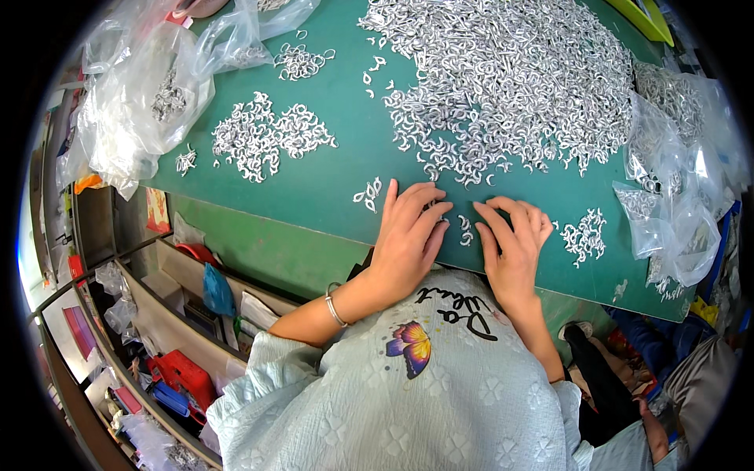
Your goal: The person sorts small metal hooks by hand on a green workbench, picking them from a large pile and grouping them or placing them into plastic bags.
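My left hand [408, 231] rests at the near edge of the green table, its fingers curled over a few small silver metal pieces [430, 207] that show between them. Across from it my right hand [514, 239] is bent but open, thumb and forefinger apart. Between the hands lies a short row of crescent-shaped silver pieces [465, 230], near the right fingertips. Left of my left hand are several leaf-shaped silver pieces [367, 193]. Beyond both hands spreads a large heap of small silver crescent-shaped pieces [510, 86]. What my left fingertips cover is partly hidden.
Smaller silver piles lie at left [267, 135] and right [584, 235], with silver rings [301, 61] farther back. Clear plastic bags of parts stand at left [145, 102] and right [675, 180]. Shelves [188, 286] sit below the table; another person's leg [597, 377] is at lower right.
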`<state>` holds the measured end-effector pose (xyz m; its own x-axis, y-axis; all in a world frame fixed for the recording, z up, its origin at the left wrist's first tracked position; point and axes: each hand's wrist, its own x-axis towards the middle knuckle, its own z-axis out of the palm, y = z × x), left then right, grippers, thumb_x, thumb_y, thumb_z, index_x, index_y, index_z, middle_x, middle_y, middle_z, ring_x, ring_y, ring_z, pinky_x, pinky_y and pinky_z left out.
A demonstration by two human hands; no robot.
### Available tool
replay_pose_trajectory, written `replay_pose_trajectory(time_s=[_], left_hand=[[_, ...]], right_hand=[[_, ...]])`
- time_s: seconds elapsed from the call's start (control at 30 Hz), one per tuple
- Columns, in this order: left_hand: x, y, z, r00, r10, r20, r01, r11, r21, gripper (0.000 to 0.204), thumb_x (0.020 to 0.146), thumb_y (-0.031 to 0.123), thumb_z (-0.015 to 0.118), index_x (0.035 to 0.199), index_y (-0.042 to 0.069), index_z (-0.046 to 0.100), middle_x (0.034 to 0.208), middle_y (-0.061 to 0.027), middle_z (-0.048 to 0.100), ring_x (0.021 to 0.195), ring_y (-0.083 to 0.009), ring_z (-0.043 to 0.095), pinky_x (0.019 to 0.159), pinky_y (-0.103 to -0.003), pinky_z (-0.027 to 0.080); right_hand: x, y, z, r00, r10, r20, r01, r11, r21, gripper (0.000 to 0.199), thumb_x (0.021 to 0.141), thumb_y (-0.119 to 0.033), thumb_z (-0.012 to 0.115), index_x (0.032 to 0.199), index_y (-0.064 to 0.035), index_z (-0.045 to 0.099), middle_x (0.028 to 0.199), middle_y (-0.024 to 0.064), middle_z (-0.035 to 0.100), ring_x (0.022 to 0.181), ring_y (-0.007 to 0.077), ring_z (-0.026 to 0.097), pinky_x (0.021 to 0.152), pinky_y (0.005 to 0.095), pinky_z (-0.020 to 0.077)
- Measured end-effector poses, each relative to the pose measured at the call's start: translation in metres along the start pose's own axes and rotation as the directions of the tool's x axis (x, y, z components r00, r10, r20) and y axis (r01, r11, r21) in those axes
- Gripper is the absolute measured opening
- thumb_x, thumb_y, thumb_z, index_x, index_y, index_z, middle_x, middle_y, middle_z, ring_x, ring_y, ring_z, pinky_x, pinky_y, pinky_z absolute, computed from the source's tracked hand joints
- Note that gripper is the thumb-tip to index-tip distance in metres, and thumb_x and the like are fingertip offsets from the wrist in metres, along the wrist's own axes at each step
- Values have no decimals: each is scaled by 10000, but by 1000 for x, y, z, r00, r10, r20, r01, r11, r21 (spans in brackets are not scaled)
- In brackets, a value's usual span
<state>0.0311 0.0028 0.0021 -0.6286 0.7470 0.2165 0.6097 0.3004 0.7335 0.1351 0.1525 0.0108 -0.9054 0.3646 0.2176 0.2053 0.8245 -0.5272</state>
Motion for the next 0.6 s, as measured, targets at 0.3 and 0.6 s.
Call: replay_pose_trajectory(time_s=[0.3, 0.6], left_hand=[[4, 0, 2, 995, 85, 47, -85, 996, 17, 324, 805, 23, 674, 1121, 22, 604, 1188, -128, 543, 1198, -330, 502, 1084, -624, 253], [2, -5, 10, 983, 146, 110, -149, 989, 20, 225, 770, 44, 734, 973, 55, 636, 1126, -93, 572, 1186, -314, 531, 1096, -631, 248]], right_hand=[[-3, 5, -2, 1000, -7, -19, 7, 1000, 23, 228, 780, -71, 706, 1006, -105, 698, 1082, 25, 600, 1001, 242, 521, 898, 411, 315], [4, 11, -9, 994, 17, -112, -18, 1000, -12, 210, 799, -69, 703, 1008, -72, 684, 1020, 40, 606, 950, 221, 536, 854, 398, 342]])
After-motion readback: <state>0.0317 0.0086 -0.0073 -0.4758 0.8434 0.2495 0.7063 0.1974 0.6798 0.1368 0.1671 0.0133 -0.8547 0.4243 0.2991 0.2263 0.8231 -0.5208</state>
